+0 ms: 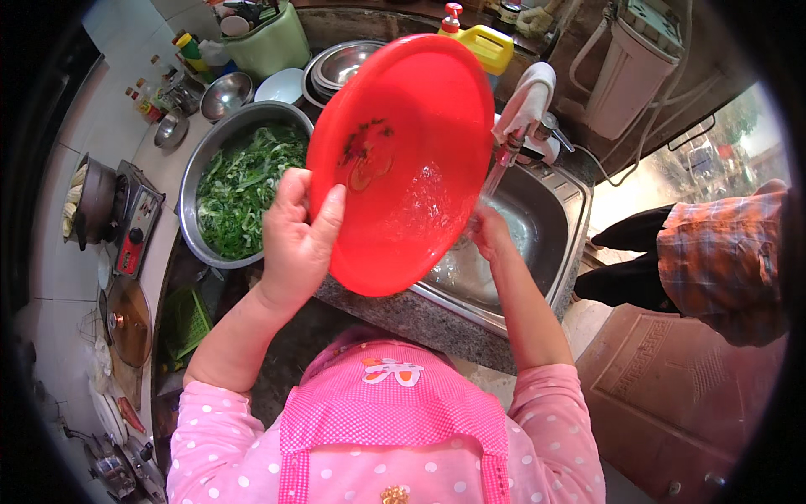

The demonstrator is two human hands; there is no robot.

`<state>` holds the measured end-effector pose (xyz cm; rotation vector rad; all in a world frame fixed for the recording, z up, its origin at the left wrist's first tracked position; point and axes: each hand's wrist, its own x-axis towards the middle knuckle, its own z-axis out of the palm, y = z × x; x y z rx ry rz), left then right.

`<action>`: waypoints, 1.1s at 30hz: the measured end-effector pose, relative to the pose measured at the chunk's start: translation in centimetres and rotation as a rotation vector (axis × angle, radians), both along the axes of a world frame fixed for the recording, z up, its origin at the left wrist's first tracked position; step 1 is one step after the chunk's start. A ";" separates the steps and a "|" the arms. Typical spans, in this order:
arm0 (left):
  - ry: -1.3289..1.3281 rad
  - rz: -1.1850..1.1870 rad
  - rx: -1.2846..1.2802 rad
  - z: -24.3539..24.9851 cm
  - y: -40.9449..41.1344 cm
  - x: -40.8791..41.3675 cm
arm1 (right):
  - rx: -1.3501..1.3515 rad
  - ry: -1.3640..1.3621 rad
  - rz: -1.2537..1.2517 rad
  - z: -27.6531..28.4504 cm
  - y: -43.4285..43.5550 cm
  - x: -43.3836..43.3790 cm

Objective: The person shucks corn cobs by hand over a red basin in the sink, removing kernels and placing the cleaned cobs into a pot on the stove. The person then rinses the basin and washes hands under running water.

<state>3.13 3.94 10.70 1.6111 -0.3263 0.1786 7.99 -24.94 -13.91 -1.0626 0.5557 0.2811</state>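
Observation:
My left hand (302, 236) grips the left rim of a red plastic basin (415, 183), its thumb over the inner edge. The basin is tilted over the counter and the sink's left side, with wet streaks and a dark printed pattern inside. Beside its lower right rim is my right hand (490, 232), fingers partly hidden behind the basin, so whether they hold it is unclear. Water runs from the faucet (510, 148), which has a white cloth (529, 97) draped over it, into the stainless steel sink (535, 233).
Left of the basin stands a large metal bowl (189, 217) of chopped leafy greens (245, 189) in water. Behind are stacked metal bowls (343, 66) and a yellow pump bottle (488, 47). A stove (138, 217) with a pot (94, 201) sits far left. Another person (718, 264) stands at right.

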 end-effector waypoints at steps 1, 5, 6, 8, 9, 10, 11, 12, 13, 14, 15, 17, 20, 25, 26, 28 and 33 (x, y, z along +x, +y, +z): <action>-0.091 0.079 0.133 -0.6 0.0 0.2 | 0.047 0.011 0.012 -0.9 0.7 0.5; -0.370 0.143 0.461 0.1 -0.2 -0.2 | -0.264 0.256 0.049 -2.7 2.3 0.2; -0.431 0.149 0.503 0.0 -0.3 -0.2 | -0.321 0.262 0.055 -2.5 2.5 0.3; -0.523 0.159 0.586 -0.9 -0.1 -0.1 | -0.433 0.273 0.066 -1.9 2.9 0.8; -0.556 0.162 0.615 -1.0 -0.1 0.1 | -0.395 0.193 0.061 -1.9 2.8 1.0; -0.588 0.164 0.645 -1.1 -0.1 0.2 | -0.357 0.113 0.054 -1.8 2.6 1.3; -0.621 0.166 0.674 -1.1 -0.1 0.4 | -0.318 0.033 0.047 -1.7 2.5 1.5; -0.587 0.174 0.673 -1.1 -0.1 0.5 | -0.353 -0.032 0.130 -1.5 2.4 1.4; -0.552 0.181 0.673 -0.9 -0.1 0.6 | -0.388 -0.097 0.213 -1.2 2.3 1.3; -0.518 0.188 0.672 -0.8 -0.1 0.8 | -0.421 -0.162 0.295 -0.9 2.1 1.1; -0.485 0.198 0.636 -0.6 -0.2 0.9 | -0.451 -0.219 0.370 -0.8 1.8 0.6; -0.419 0.217 0.565 -0.2 -0.5 1.4 | -0.508 -0.332 0.520 -0.8 0.6 -1.0; -0.210 0.169 0.401 0.1 -0.6 2.6 | -0.588 -0.330 0.331 0.2 -1.1 -2.3; 0.223 -0.096 -0.067 1.4 -0.7 3.7 | -0.264 -0.095 0.180 6.1 -1.4 -4.2; 0.292 -0.118 -0.110 1.6 -0.2 3.8 | -0.257 -0.094 0.175 6.7 -1.4 -4.8; 0.429 -0.113 -0.166 2.3 0.7 3.7 | -0.240 -0.088 0.192 7.7 -1.6 -6.1; 0.645 -0.220 -0.216 2.5 3.2 2.3 | -0.115 -0.013 0.275 9.2 -3.4 -9.4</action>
